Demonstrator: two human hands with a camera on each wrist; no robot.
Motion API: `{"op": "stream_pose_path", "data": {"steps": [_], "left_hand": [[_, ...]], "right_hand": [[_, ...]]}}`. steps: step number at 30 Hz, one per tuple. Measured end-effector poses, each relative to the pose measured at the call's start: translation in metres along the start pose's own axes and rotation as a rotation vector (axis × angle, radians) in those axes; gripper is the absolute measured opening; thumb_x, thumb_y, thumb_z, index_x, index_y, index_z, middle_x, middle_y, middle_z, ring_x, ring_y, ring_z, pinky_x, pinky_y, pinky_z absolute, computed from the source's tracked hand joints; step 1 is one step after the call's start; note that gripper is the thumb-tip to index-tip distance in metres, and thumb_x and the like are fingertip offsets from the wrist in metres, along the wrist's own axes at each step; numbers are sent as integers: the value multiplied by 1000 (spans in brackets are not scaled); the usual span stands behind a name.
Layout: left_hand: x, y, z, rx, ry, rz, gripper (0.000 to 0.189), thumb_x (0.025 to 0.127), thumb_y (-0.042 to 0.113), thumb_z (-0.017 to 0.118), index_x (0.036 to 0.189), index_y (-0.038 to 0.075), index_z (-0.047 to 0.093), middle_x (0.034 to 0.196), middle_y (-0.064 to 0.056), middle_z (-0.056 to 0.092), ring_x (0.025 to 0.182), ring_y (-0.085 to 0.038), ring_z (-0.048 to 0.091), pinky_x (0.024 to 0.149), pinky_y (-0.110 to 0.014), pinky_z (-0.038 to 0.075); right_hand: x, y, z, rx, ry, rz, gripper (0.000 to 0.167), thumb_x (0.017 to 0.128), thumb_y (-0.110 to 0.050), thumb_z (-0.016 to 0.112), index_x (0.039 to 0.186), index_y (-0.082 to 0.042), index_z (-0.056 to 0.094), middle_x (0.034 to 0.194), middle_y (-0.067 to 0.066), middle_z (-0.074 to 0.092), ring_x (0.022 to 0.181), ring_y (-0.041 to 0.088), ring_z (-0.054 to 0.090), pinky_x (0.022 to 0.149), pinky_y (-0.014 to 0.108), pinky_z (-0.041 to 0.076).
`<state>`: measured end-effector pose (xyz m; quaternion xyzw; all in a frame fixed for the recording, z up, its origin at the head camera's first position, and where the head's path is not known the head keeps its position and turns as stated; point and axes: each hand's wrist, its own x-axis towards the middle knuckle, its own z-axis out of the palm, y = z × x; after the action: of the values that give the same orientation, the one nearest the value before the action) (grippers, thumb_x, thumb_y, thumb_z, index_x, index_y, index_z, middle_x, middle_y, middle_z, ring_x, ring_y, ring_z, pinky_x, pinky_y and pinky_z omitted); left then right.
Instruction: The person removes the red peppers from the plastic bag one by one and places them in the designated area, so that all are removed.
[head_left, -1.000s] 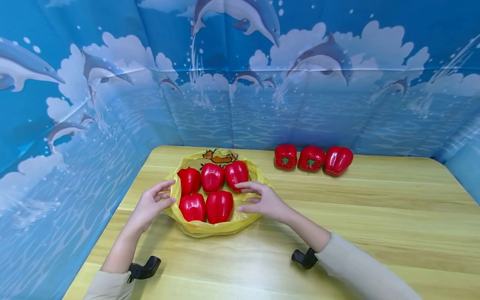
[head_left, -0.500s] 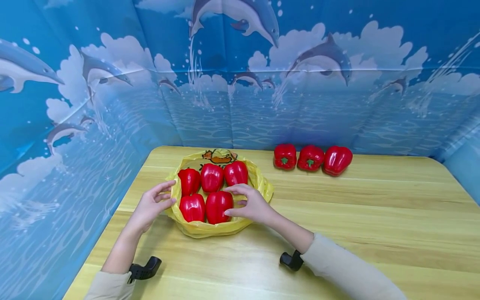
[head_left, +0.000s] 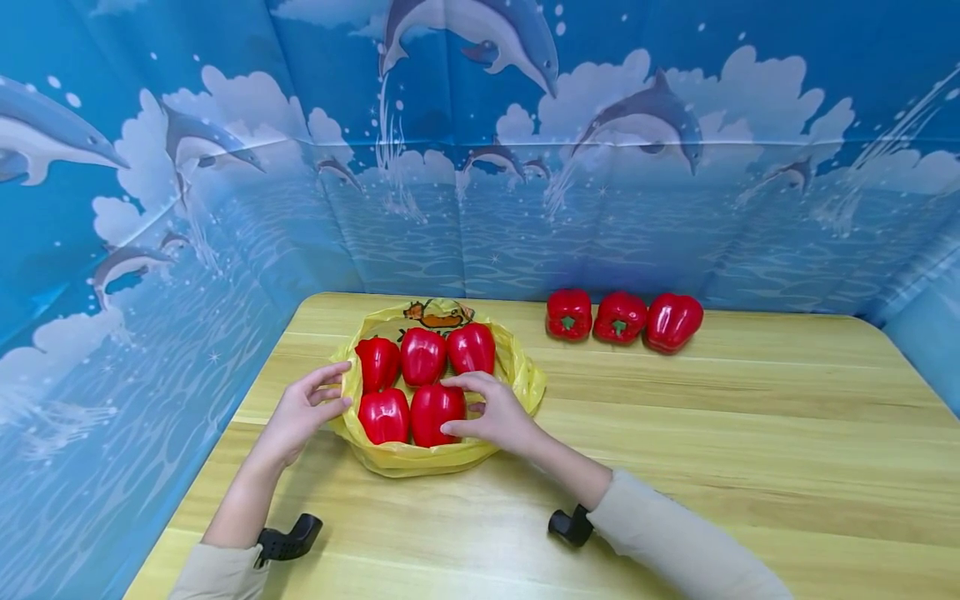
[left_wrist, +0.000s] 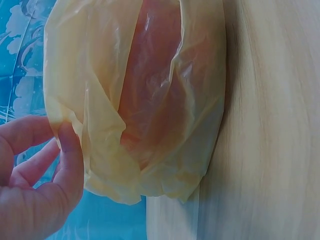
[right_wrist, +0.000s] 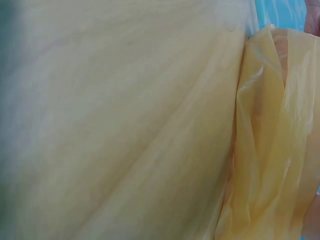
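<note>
A yellow plastic bag (head_left: 442, 458) lies spread on the table with several red bell peppers in it. In the head view my left hand (head_left: 300, 412) is at the bag's left side. The left wrist view shows this hand (left_wrist: 45, 175) pinching the edge of the bag (left_wrist: 155, 100) between thumb and fingers. My right hand (head_left: 495, 412) reaches over the bag's right side. Its thumb and forefinger are curled around the front right bell pepper (head_left: 435, 412), which still lies in the bag. The right wrist view has mostly table and the bag's side (right_wrist: 265, 150).
Three more red bell peppers stand in a row at the back: one on the left (head_left: 568, 315), one in the middle (head_left: 621, 317) and one on the right (head_left: 673, 322). The wooden table (head_left: 712, 433) meets a blue dolphin-print curtain (head_left: 600, 217) behind and at left.
My right hand has moved left from the bag's right rim to the front right bell pepper and now grips it. The left hand has stayed in place.
</note>
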<state>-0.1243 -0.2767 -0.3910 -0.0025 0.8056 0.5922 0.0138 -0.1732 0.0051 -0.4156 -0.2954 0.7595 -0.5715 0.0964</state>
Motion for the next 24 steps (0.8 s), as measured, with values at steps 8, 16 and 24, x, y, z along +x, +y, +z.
{"op": "stream_pose_path", "data": {"steps": [8,16,24], "left_hand": [[1,-1,0,0,-2,2,54,87,1,61,138,-1,40,129,-21,38,107,-26,47,77,-18,49],[1,-1,1,3,1,-8,54,87,1,61,138,-1,40,129,-22,38,108,-28,46,77,-18,49],[1,0,1,10,4,-13,54,88,1,61,138,-1,40,129,-21,39,105,-23,48,76,-18,49]], "right_hand": [[-6,-27,-1,-8,3,15,50,74,1,75,120,5,57,123,20,51,110,37,50,85,49,48],[-3,-25,0,-23,-4,44,54,73,-1,77,123,3,55,125,19,50,111,36,49,86,48,48],[-1,-27,-1,-13,-15,87,53,73,-1,76,122,2,55,125,18,49,111,36,49,88,48,47]]}}
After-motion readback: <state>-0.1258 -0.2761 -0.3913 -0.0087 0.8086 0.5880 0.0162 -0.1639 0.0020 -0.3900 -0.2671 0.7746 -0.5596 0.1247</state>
